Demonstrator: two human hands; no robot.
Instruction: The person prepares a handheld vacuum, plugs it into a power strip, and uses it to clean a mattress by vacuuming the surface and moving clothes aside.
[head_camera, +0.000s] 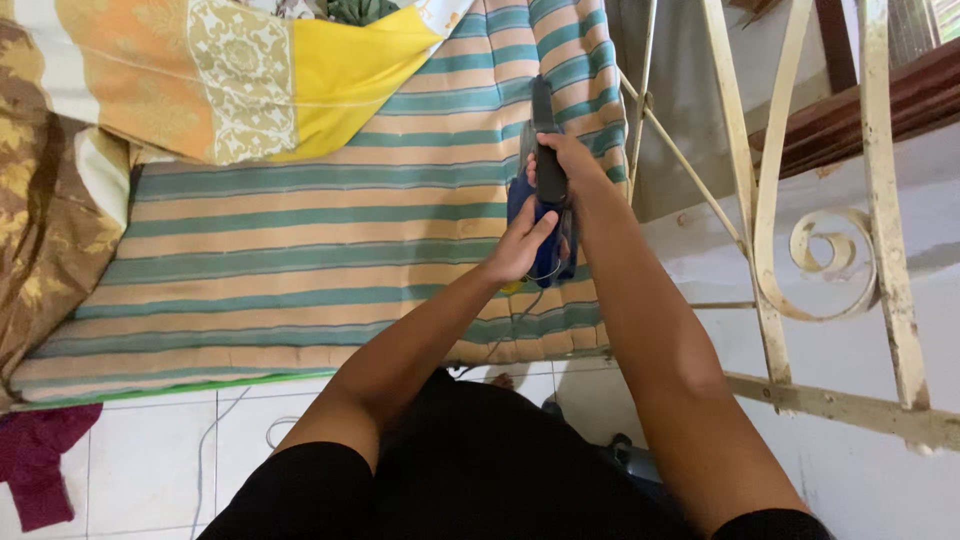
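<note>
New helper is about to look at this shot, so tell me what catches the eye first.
First, the two hands meeting mid-frame on a dark blue handheld device: the right hand grips its black handle from above, the left hand touches its lower body. Beneath lies a striped mattress, with a yellow patterned blanket bunched at its far end.

Striped mattress (300, 250), teal and peach, on white tiled floor (150, 460). Yellow patterned blanket (230, 70) at its far edge. Cream scrolled metal railing (830, 250) right. Maroon cloth (40, 460) lower left. Daylight.
</note>
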